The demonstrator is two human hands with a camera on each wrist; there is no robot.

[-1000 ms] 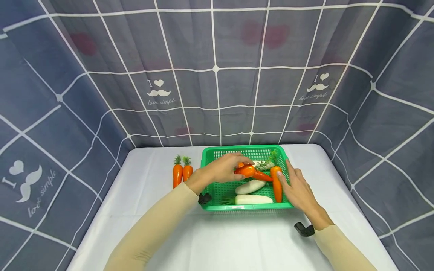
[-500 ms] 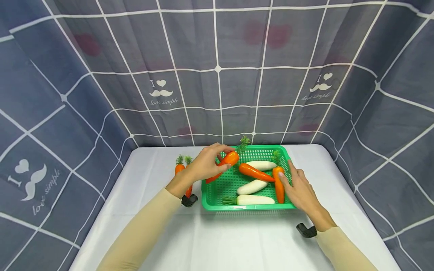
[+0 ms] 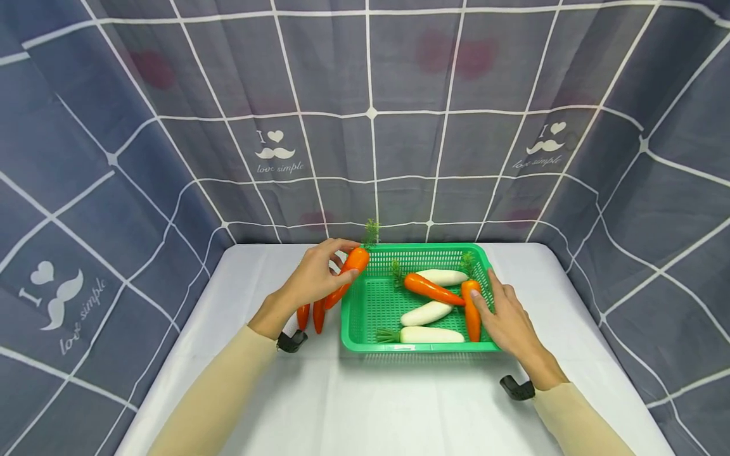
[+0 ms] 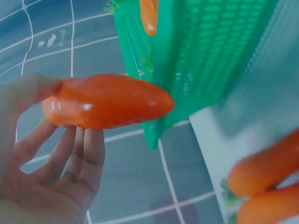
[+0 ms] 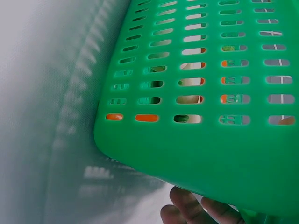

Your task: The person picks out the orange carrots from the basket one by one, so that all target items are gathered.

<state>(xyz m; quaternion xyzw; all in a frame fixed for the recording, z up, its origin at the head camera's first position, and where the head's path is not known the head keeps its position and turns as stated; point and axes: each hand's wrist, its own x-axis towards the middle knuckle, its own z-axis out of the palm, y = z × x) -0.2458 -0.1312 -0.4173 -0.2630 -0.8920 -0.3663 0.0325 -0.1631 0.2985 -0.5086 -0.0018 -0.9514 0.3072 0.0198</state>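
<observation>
My left hand (image 3: 312, 275) pinches an orange carrot (image 3: 357, 259) with a green leafy top, raised over the left rim of the green basket (image 3: 422, 348). In the left wrist view the thumb and fingers grip the thick end of this carrot (image 4: 112, 100), and its tip points away from the palm. My right hand (image 3: 507, 316) holds the basket's right wall, thumb over the inside and fingers along the outside. Fingertips (image 5: 187, 205) show against the green plastic in the right wrist view. Inside lie two carrots, one slanted (image 3: 432, 289) and one along the right wall (image 3: 471, 311).
Three white radishes share the basket: a back radish (image 3: 443, 277), a middle radish (image 3: 426, 313) and a front radish (image 3: 432, 335). Left of the basket, two carrots (image 4: 268, 170) lie side by side on the white tablecloth (image 3: 399, 405). A grey checked curtain (image 3: 399, 152) surrounds the table.
My left hand has lifted the carrot out from among the basket's contents and carried it left to the left rim. The right hand has stayed at the right wall.
</observation>
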